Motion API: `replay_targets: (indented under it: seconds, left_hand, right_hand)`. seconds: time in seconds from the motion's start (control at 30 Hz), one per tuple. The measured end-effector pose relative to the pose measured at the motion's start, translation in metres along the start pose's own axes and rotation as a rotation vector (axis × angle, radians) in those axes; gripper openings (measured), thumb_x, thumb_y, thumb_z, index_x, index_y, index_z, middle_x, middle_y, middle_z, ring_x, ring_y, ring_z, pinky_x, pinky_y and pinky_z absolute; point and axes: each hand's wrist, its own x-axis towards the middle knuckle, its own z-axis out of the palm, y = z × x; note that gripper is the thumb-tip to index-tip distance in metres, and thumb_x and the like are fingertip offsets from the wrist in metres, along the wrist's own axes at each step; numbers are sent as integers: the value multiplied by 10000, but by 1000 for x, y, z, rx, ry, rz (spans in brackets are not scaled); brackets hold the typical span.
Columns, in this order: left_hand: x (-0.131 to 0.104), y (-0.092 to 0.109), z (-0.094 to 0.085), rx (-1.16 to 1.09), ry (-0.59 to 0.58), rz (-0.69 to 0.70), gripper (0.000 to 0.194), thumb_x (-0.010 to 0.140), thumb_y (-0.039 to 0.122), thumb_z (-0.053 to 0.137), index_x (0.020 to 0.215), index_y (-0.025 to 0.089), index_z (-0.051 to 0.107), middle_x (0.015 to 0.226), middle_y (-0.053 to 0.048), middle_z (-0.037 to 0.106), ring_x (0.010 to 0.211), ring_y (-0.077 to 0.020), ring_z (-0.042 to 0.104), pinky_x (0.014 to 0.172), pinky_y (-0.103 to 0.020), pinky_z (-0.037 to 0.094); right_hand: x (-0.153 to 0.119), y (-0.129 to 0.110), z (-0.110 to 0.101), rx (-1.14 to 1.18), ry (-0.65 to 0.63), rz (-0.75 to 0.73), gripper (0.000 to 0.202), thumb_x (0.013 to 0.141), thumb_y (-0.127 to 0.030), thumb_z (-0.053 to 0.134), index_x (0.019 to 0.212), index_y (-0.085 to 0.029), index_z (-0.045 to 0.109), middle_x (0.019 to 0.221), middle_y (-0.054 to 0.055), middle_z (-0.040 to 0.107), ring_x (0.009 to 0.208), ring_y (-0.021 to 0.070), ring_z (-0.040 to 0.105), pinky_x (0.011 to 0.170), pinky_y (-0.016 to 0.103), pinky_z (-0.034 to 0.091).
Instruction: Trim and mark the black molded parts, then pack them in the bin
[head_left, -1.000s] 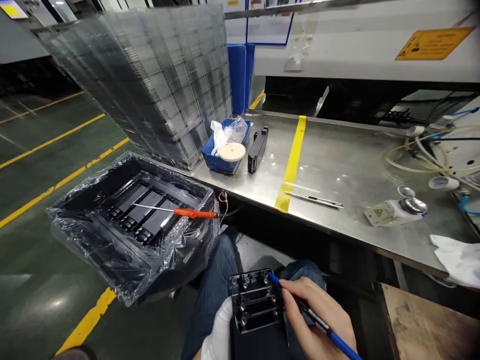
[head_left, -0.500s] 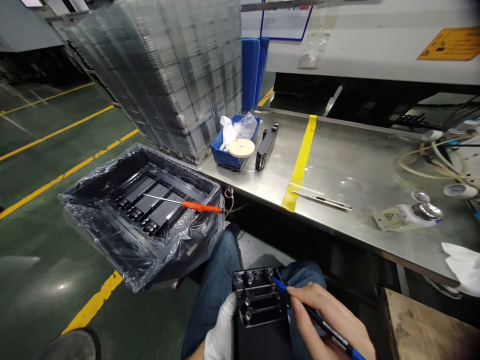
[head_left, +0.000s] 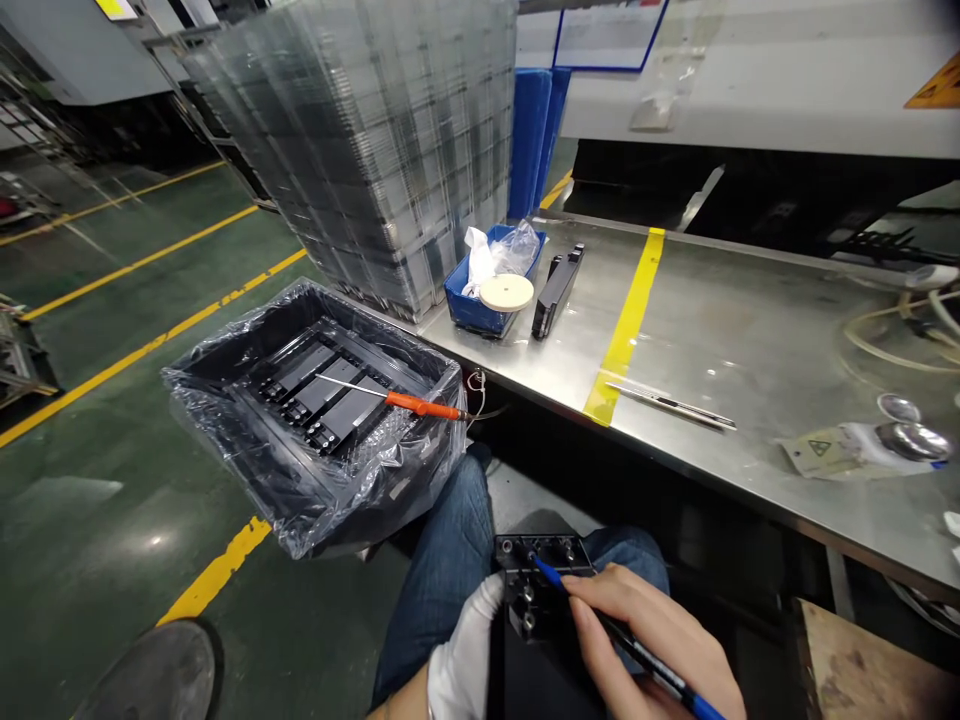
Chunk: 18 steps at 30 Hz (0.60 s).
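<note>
My left hand [head_left: 466, 655], in a white glove, grips a black plastic part [head_left: 544, 670] from its left side, above my lap. Round metal-rimmed holes or posts line the part's upper end. Bare and pinched, my right hand [head_left: 660, 640] holds a blue-tipped marker pen [head_left: 637, 650]. The pen's tip meets the part near its top row of posts; whether it touches I cannot tell. Some of the left fingers are hidden behind the part.
Left of my knees stands a plastic-lined black bin [head_left: 315, 420] with similar parts, an orange-handled screwdriver [head_left: 424, 405] across its rim. On the metal bench [head_left: 705, 330] are a blue tray [head_left: 469, 313], another black part [head_left: 559, 290], a slim metal tool [head_left: 671, 405] and a labelled bottle [head_left: 832, 450].
The pen tip has moved left along the part's top row of posts. My view has turned slightly, so the surroundings appear shifted to the right. Both hands keep their hold.
</note>
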Motion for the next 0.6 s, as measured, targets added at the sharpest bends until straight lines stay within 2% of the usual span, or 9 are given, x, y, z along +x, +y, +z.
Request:
replay_targets:
  seconds: [0.1,0.2,0.27,0.33,0.4,0.5,0.6]
  left_hand:
    - [0,1,9,-3,-17,-8,489,760,474,670,1110,135,718,1025,-89,746,1166,-300,599,1106,-390,313]
    - [-2,1,20,40,25,11,495,688,502,743,1023,139,742,958,-83,753,1152,-314,602,1102,-399,317]
    - [-4,3,26,63,78,53,381,691,483,749,899,164,759,824,-53,746,1135,-307,608,1098,-402,318]
    - [-6,4,30,68,126,81,188,747,395,709,737,209,740,647,-10,694,1107,-278,618,1092,-386,318]
    - [-7,6,33,59,137,65,163,794,320,654,674,229,716,591,8,664,1091,-250,624,1087,-362,319]
    - [-5,7,32,43,109,39,204,817,349,631,862,187,747,792,-21,735,1115,-250,615,1084,-363,328]
    - [-1,5,25,30,58,27,453,733,443,716,1058,128,721,985,-80,743,1141,-291,602,1077,-383,342]
  right_hand:
    - [1,-3,-2,-1,5,24,139,903,-176,610,979,-267,682,759,18,678,673,165,669,626,263,542]
    - [3,-4,-2,2,-11,28,133,912,-189,615,1001,-257,685,759,31,663,644,162,639,580,271,523]
    - [6,-3,0,5,-36,1,133,915,-192,617,1012,-247,690,743,28,646,623,146,618,564,258,517]
    - [9,1,2,-6,-75,-42,152,911,-171,622,1032,-235,687,732,21,634,608,129,603,549,241,510]
    - [12,4,4,-41,-113,-102,197,897,-126,629,1066,-218,670,728,17,627,602,122,599,539,233,503]
    - [15,6,2,-89,-158,-167,210,887,-96,625,1068,-199,648,729,19,624,602,124,606,532,233,504]
    - [14,2,-3,-111,-183,-162,160,891,-118,625,1027,-195,662,731,18,643,605,125,626,541,222,518]
